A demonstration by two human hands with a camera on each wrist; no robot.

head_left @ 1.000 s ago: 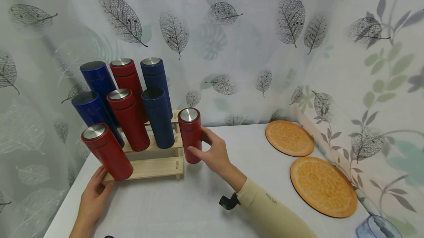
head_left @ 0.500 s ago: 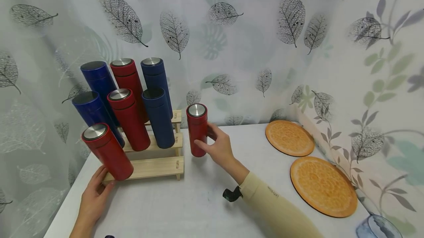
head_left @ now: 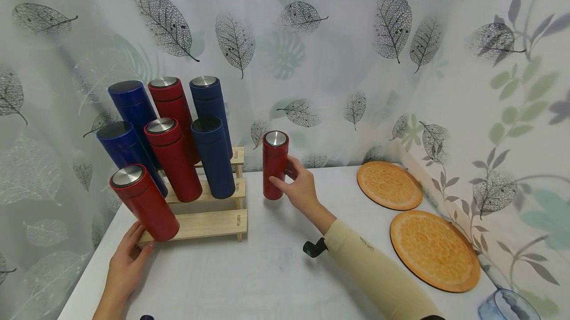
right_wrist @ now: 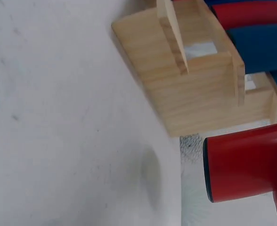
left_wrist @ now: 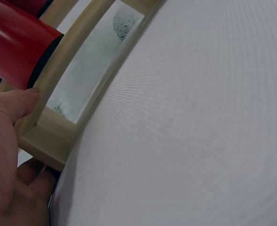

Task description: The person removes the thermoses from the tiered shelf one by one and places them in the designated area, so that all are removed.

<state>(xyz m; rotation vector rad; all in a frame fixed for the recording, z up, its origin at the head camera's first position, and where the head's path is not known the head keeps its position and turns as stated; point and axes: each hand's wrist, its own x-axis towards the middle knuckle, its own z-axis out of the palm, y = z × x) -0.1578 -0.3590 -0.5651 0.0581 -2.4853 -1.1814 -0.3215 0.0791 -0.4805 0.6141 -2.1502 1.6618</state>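
My right hand (head_left: 303, 186) grips a red thermos (head_left: 274, 164) with a silver lid, held upright to the right of the wooden rack (head_left: 211, 223). In the right wrist view, the base of that thermos (right_wrist: 242, 162) is raised off the white table, where a shadow lies. My left hand (head_left: 123, 266) holds the rack's front left corner. In the left wrist view the thumb (left_wrist: 23, 101) lies along the wood by a red thermos's base, and the other fingers curl behind the end leg. Another red thermos (head_left: 149, 208) stands on the front left of the lowest step.
Blue thermoses (head_left: 213, 161) and red thermoses (head_left: 175, 164) fill the rack's two upper steps. On the white table (head_left: 249, 280), two round orange mats (head_left: 434, 251) lie at the right. A leaf-print curtain (head_left: 311, 63) hangs behind. A glass-like shape (head_left: 507, 305) shows at the lower right.
My right hand has carried the red thermos to the right and farther back, away from the rack's side. My left hand stays at the rack's corner.
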